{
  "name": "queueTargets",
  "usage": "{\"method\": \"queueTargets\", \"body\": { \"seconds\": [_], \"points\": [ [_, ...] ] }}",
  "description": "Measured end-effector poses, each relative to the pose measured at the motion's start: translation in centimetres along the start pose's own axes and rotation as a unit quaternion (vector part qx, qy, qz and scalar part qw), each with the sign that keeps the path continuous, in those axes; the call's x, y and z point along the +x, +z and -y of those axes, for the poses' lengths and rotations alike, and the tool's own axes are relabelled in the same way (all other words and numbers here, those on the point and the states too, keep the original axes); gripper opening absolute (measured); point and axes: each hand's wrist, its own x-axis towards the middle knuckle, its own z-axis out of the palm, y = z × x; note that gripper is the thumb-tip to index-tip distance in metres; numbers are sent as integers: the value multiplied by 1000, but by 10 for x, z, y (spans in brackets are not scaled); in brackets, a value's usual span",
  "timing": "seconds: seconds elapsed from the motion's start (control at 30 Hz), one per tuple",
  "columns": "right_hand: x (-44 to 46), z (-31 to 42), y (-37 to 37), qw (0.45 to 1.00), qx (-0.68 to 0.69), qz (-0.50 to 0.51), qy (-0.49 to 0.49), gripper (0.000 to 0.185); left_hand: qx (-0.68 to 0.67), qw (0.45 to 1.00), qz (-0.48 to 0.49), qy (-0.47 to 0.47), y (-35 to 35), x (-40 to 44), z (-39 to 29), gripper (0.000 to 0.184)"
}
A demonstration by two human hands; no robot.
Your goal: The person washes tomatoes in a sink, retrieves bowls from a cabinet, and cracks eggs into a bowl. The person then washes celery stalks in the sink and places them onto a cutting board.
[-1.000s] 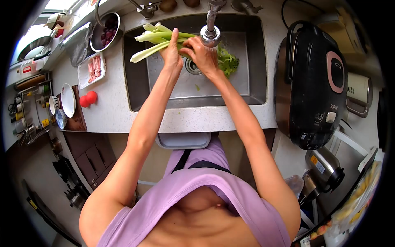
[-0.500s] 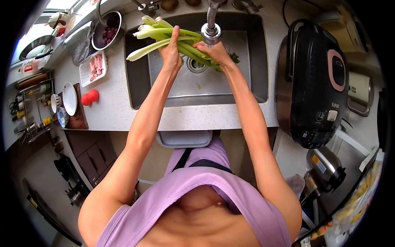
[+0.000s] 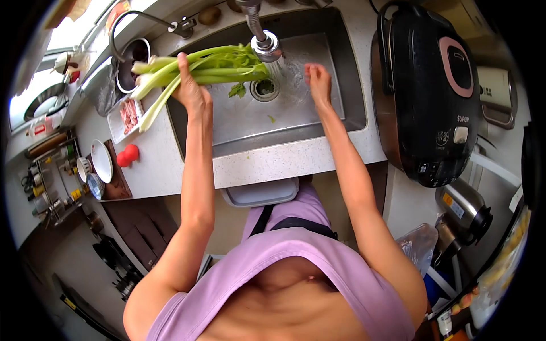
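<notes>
Bench edge: nearest me past the purple clothing, the pale bench (image 3: pixel 273 165) crosses in front of the sink (image 3: pixel 239 122).
Left arm: I have it reaching forward, elbow slightly bent, forearm almost straight up my view, crossing the sink's left side.
Right arm: extended too, its forearm slanting inward from the elbow over the sink's right part.
Tomatoes: two red ones (image 3: pixel 131 152) sit together on the bench, left of the sink.
Left hand: my left hand (image 3: pixel 193 95) has its fingers wrapped round the celery (image 3: pixel 213 71), thumb up along the near side of the stalks.
Celery: held above the sink's left part, clear of its floor; its long axis runs roughly left to right. Pale ends point left over the bench, near the meat tray (image 3: pixel 116 129); one stalk splays toward me. Leafy ends point right, above and beside the drain (image 3: pixel 264 89).
Right hand: my right hand (image 3: pixel 318 84) hangs apart from the celery, over the sink's right part, fingers curled inward. I see nothing in it, and cannot tell whether the tips meet.
Gap: from the right fingers, the leafy ends lie to the left, with falling water between; the left hand is nearer, being on the stalks.
Tap head: the metal spray head (image 3: pixel 266 46) is just beyond the leafy ends; whether its water touches them I can't tell.
</notes>
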Motion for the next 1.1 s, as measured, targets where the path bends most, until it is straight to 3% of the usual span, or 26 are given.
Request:
{"method": "queueTargets", "body": {
  "seconds": [0.07,0.13,0.2,0.23,0.3,0.33,0.37,0.43,0.53,0.57,0.63,0.7,0.73,0.83,0.87,0.9,0.97,1.1],
  "points": [
    [-34,1,26,941,167,183,230,56,33,999,-29,26,6,-16,-13,45],
    [-79,35,66,809,347,282,382,72,54,997,-47,29,10,-32,-16,43],
    [-85,71,99,745,523,208,359,72,70,996,-55,0,18,-59,-26,38],
    [-76,60,111,743,527,206,358,72,86,994,-64,-14,17,-69,-32,36],
    [-45,27,132,714,638,79,277,63,94,994,-50,-12,15,-88,-49,34],
    [-40,29,128,702,668,69,234,30,90,994,-39,-50,13,-93,-62,31],
    [-34,11,126,642,714,58,273,39,87,995,-15,-55,10,-96,-72,27],
    [-27,-16,118,686,657,59,306,35,76,994,-17,-70,-5,-92,-78,25],
    [-30,-3,98,699,660,58,271,36,22,993,-24,-110,-50,-74,-80,27],
    [-27,6,94,656,686,1,316,38,-9,991,-37,-130,-61,-68,-81,28],
    [-12,-2,80,652,695,-12,304,39,-45,988,-37,-144,-82,-57,-88,27],
    [6,-22,72,599,735,16,318,40,-51,987,-35,-148,-88,-56,-103,27],
    [19,-35,80,645,696,10,314,42,-47,987,-37,-147,-92,-55,-104,27],
    [27,-21,76,659,682,22,317,40,-82,981,-73,-160,-98,-51,-102,27],
    [27,-9,69,639,699,17,320,38,-82,980,-80,-165,-97,-51,-102,26],
    [36,-15,66,635,700,-29,324,34,-82,978,-87,-171,-96,-51,-102,25],
    [42,-24,56,674,672,2,308,30,-92,978,-70,-175,-97,-50,-101,23],
    [51,-26,45,662,667,3,342,25,-101,971,-88,-197,-98,-46,-94,22]
  ]
}}
